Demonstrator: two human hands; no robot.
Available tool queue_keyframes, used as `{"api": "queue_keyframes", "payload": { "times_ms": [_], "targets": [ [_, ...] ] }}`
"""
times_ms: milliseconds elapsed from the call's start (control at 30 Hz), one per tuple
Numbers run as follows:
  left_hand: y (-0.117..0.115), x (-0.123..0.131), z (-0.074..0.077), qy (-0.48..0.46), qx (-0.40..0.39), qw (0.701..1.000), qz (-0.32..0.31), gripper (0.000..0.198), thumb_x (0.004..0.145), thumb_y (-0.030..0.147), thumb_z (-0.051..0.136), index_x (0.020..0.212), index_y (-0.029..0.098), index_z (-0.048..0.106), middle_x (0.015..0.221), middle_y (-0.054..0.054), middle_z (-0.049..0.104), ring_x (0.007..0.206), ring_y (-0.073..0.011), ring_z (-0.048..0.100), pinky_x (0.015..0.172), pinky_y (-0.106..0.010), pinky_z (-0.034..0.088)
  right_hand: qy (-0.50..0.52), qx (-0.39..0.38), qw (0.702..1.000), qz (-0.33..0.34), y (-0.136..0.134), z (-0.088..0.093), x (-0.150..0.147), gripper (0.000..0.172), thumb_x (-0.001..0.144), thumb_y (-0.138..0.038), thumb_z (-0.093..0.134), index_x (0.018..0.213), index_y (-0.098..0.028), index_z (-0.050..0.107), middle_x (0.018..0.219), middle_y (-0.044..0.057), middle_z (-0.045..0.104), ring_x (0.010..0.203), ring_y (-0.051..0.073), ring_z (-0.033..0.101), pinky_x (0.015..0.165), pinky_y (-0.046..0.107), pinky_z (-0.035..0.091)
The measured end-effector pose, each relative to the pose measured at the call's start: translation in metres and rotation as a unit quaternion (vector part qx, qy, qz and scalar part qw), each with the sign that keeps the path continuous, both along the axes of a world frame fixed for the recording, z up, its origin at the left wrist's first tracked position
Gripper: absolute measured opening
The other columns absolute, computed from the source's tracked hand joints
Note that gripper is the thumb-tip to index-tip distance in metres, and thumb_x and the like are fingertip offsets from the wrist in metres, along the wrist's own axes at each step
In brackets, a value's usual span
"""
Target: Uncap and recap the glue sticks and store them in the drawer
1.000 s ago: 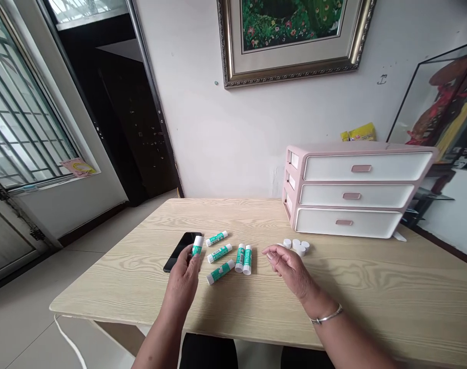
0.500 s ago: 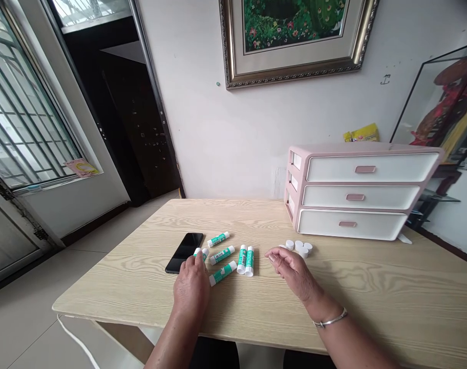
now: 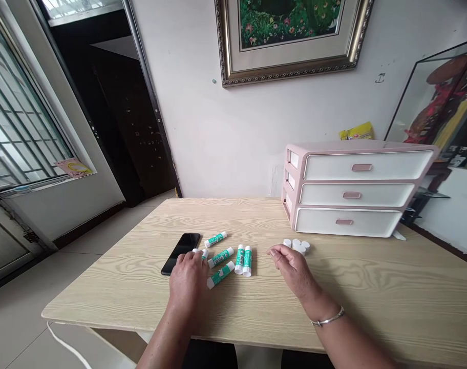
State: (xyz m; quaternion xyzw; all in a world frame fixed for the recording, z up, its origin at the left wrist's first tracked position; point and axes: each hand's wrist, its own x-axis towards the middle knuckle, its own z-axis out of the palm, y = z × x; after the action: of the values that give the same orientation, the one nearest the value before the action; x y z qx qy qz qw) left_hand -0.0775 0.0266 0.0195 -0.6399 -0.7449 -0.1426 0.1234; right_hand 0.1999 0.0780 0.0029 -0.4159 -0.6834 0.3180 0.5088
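1. L hand (image 3: 187, 284), lower centre-left: grip part-closed, fingers down on a glue stick (image 3: 201, 253), mostly hidden; can't tell if it's held. Hand is just beside black smartphone (image 3: 179, 252).
2. R hand (image 3: 295, 266), right of centre: grip loosely curled, empty, silver bangle (image 3: 327, 320) on wrist; fingertips near white caps (image 3: 297, 246).
3. Five more glue sticks (image 3: 220, 257) lie between hands on wood-grain surface (image 3: 103, 289), two side by side at right.
4. Pink-and-white 3-drawer unit (image 3: 352, 189) sits on surface, right of centre, behind caps.
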Motion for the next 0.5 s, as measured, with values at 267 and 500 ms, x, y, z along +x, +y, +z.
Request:
{"api": "queue_keyframes", "payload": {
  "times_ms": [267, 500],
  "targets": [
    [0.055, 0.007, 0.018, -0.015, -0.042, 0.999, -0.005, 0.038, 0.094, 0.024, 0.045, 0.126, 0.019, 0.065, 0.121, -0.013, 0.069, 0.119, -0.0280, 0.057, 0.094, -0.034, 0.044, 0.035, 0.023, 0.989, -0.140, 0.009, -0.005, 0.007, 0.041, 0.096, -0.056, 0.048, 0.083, -0.020, 0.064, 0.073, 0.004, 0.061, 0.069, 0.019, 0.052, 0.064, 0.029, 0.041],
    [0.076, 0.011, 0.026, -0.015, -0.097, 0.995, -0.019, 0.032, 0.091, 0.025, 0.050, 0.115, 0.019, 0.070, 0.118, -0.015, 0.072, 0.115, -0.0307, 0.061, 0.089, -0.038, 0.047, 0.024, 0.033, 0.987, -0.157, 0.007, 0.000, 0.005, 0.042, 0.097, -0.056, 0.046, 0.081, -0.021, 0.063, 0.075, 0.005, 0.064, 0.071, 0.019, 0.054, 0.068, 0.030, 0.042]
  ]
}}
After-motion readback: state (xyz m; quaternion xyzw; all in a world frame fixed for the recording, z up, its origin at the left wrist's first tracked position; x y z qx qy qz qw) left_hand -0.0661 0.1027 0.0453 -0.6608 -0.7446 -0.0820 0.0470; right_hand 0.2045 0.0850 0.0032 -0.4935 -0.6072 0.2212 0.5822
